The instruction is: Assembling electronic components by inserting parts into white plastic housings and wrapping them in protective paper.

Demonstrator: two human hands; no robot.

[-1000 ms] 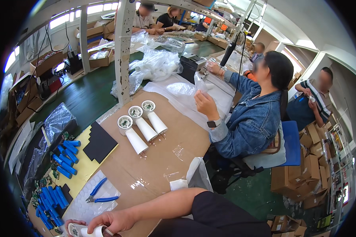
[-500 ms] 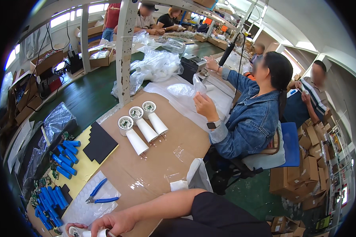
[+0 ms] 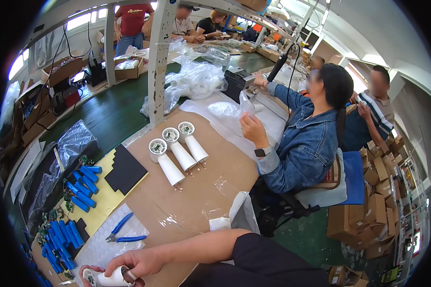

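Observation:
At the lower left edge my right hand (image 3: 141, 260) is closed round the tube of a white plastic housing (image 3: 111, 279). The housing has a round open end with something green inside. Fingers of my left hand (image 3: 84, 270) curl about that round end; the rest of this hand is cut off. Blue-handled cutting pliers (image 3: 127, 231) lie open on a sheet of clear round stickers (image 3: 98, 253) beyond my hands. Three similar white housings (image 3: 181, 155) lie in a row farther up, circuit boards in their round ends and wire tips at their narrow ends.
Several blue battery packs (image 3: 62, 239) with small circuit boards lie at left, beside black foam (image 3: 125, 170) on yellow sheet. Brown cardboard (image 3: 177, 217) covers the bench. A white post (image 3: 159, 62) rises from it. A co-worker in denim (image 3: 304, 143) sits at right, near plastic bags (image 3: 196, 79).
The housing in my hands has come up a little farther into view, its round end now showing more. The whole scene has shifted slightly rightward as the view turned.

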